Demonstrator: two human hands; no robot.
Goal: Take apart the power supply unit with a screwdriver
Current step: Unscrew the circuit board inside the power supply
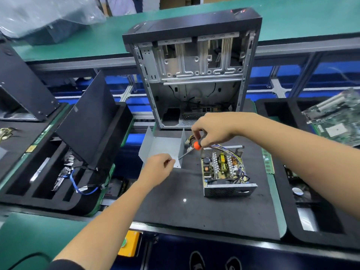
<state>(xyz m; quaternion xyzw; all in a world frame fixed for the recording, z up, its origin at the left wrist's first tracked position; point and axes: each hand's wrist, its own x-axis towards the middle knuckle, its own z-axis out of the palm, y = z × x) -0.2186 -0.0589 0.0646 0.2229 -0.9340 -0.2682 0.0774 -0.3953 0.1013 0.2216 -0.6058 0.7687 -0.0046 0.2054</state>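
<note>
Item: power supply unit [226, 172], cover off, lying just beyond my right fingertips. I am reading it as heavy and rigid, its board fragile; I am favouring the mesh walls. Right hand [212, 131] is gripping the screwdriver [191, 148]. Left hand [158, 168] is pinching the removed steel cover [163, 147].

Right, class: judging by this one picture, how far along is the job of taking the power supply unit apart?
Done: the grey metal cover is off and lies on the black mat, apart from the power supply base, whose circuit board is exposed. In hand: the left hand grips the cover's near edge, and the right hand holds the screwdriver. Left: the board and wires remain in the base.
</note>
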